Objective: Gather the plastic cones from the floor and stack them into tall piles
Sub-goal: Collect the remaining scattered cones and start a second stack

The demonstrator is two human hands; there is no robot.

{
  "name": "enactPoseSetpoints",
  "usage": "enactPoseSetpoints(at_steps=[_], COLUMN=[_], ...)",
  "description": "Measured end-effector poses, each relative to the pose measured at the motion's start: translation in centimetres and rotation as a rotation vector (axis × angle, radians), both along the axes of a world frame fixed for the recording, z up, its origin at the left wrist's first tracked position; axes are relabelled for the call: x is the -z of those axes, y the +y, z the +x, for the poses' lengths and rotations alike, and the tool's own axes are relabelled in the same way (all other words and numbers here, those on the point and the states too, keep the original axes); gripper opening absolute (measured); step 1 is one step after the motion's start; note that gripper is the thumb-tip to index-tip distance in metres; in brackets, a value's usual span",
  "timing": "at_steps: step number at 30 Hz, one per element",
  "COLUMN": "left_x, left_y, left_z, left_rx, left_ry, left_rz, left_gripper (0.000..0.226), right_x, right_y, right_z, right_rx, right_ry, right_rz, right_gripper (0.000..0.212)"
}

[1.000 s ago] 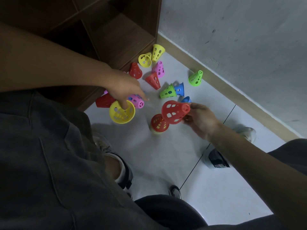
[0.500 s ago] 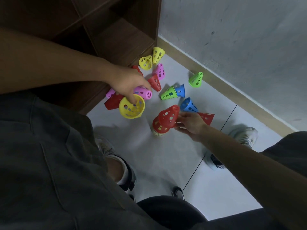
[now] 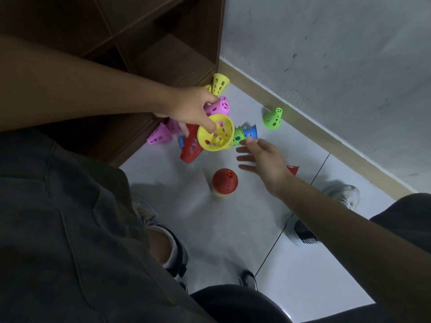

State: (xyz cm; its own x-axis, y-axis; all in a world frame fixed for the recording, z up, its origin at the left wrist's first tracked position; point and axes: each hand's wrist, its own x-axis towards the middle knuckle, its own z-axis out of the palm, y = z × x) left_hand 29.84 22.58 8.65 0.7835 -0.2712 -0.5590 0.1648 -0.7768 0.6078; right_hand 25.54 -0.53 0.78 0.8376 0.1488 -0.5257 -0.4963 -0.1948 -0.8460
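Observation:
My left hand grips a yellow cone with a finger hooked inside its wide mouth, and a pink cone is also in its grasp. A red cone lies tilted just under the yellow one. A short upright stack with a red cone on top stands on the floor. My right hand hovers open to the right of the stack, holding nothing. Loose cones lie beyond: green, blue, another green, pink, yellow. A red cone peeks from behind my right wrist.
A dark wooden shelf unit stands at the upper left against the grey wall with its beige skirting. My shoes and knees frame the white tiled floor.
My right hand set its red cone onto the upright stack and let go, now open. My left hand carried the yellow cone rightward and now also holds a pink cone.

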Motion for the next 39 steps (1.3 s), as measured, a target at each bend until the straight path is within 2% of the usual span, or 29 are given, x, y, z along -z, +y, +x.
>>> enactPoseSetpoints(at_steps=[3,6,9,14,16,21,29,36,39], left_x=[-0.4,-0.9,-1.3,-1.4,-1.3,-1.4,-1.5,-2.2,-2.1], left_y=[-0.5,-0.9,-1.2,-1.4,-1.5,-1.7,-1.7,-1.8,-1.6], left_z=[0.1,0.1,-0.1,-0.4,-0.4,-0.4,-0.2,-0.3,-0.2], left_rx=[-0.152,-0.241,-0.285,-0.325,-0.344,-0.376,-0.345,-0.31,-0.327], left_ry=[0.035,0.042,0.078,0.14,0.151,0.15,0.177,0.191,0.187], left_rz=[-0.089,-0.16,-0.218,-0.287,-0.306,-0.326,-0.379,-0.431,-0.411], left_gripper=[0.056,0.049,0.05,0.079,0.083,0.07,0.072,0.058,0.062], right_x=[-1.6,-2.3,-2.5,-2.6,-2.6,-2.6,-2.5,-2.5,-2.4], right_y=[0.8,1.2,1.1,0.8,0.7,1.3,1.5,0.7,0.4], right_z=[0.7,1.0,1.1,1.1,0.9,0.6,0.6,0.8,0.9], right_rx=[-0.03,-0.022,-0.025,0.0,0.013,0.043,0.118,0.145,0.145], right_ry=[0.116,0.244,0.238,0.249,0.261,0.28,0.289,0.304,0.299], right_rz=[0.13,0.261,0.303,0.369,0.384,0.414,0.484,0.587,0.616], right_gripper=[0.045,0.05,0.046,0.043,0.045,0.037,0.055,0.052,0.048])
